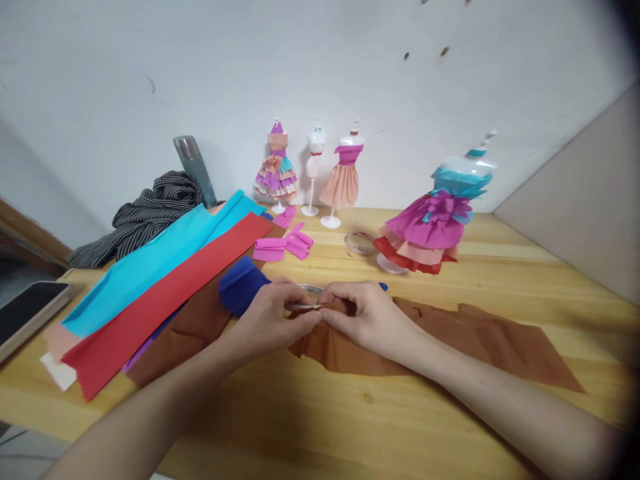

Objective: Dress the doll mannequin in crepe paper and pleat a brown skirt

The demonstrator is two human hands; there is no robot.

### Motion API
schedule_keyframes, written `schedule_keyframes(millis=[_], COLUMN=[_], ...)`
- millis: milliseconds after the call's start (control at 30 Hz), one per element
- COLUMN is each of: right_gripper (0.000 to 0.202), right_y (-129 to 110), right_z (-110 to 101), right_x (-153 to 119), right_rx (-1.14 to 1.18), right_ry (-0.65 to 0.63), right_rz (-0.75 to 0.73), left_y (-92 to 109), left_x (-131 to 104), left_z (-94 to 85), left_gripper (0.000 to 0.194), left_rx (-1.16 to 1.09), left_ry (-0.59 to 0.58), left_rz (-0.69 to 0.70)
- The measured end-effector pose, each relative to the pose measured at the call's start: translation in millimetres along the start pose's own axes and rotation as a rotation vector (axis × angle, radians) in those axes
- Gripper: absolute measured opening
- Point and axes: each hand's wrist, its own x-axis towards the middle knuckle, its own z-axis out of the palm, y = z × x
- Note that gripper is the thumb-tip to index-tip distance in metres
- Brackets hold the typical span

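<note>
A long strip of brown crepe paper [490, 340] lies across the table and runs under my right hand. With the fingertips of my right hand [373, 317], I pinch its gathered left end. My left hand [275, 317] meets the right one there, thumb and fingers closed on the same edge. A thin whitish strip shows along that edge between my fingers; I cannot make out what it is. Beside my left hand is a piece of dark blue crepe paper [243, 283]. A clear round object [313, 289] is partly hidden behind my fingers.
Red [175, 300] and turquoise crepe paper [150, 273] lie stacked at left, near a phone [33, 313], striped cloth [155, 207] and a bottle [195, 167]. Pink pieces [270, 249] and a tape roll [360, 243] lie behind. Several miniature dress forms, including one dressed in pink [430, 217], stand farther back.
</note>
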Motion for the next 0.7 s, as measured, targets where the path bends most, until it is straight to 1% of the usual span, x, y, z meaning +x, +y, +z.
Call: schedule_keyframes(millis=[167,233,300,367,400,500,567,700], right_gripper=[0.019,0.018,0.026,0.032,0.033,0.030,0.028,0.022], right_y=[3,5,7,8,8,5,2,-3], right_z=[-2,-3,-3,-1,-1,1,2,2], right_x=[0,1,1,1,1,-3,-6,-10], right_rx=[0.026,0.089,0.164,0.173,0.133,-0.076,-0.163,-0.192], right_ry=[-0.061,-0.094,-0.089,-0.027,0.018,0.138,0.169,0.183], right_rz=[0.026,0.048,0.068,0.070,0.062,0.024,0.003,-0.009], left_y=[-5,-7,-8,-8,-8,-7,-6,-6], left_x=[2,3,4,4,4,1,-2,-6], left_z=[-1.7,-2.4,-2.3,-1.0,0.2,4.8,7.6,10.6], left_gripper=[0.022,0.022,0.023,0.022,0.022,0.020,0.020,0.021], left_rx=[-0.135,-0.129,-0.073,0.001,0.036,0.104,0.145,0.243], left_ry=[-0.039,-0.033,0.004,0.057,0.083,0.131,0.145,0.191], left_rz=[-0.069,-0.069,-0.029,0.016,0.031,0.049,0.082,0.151])
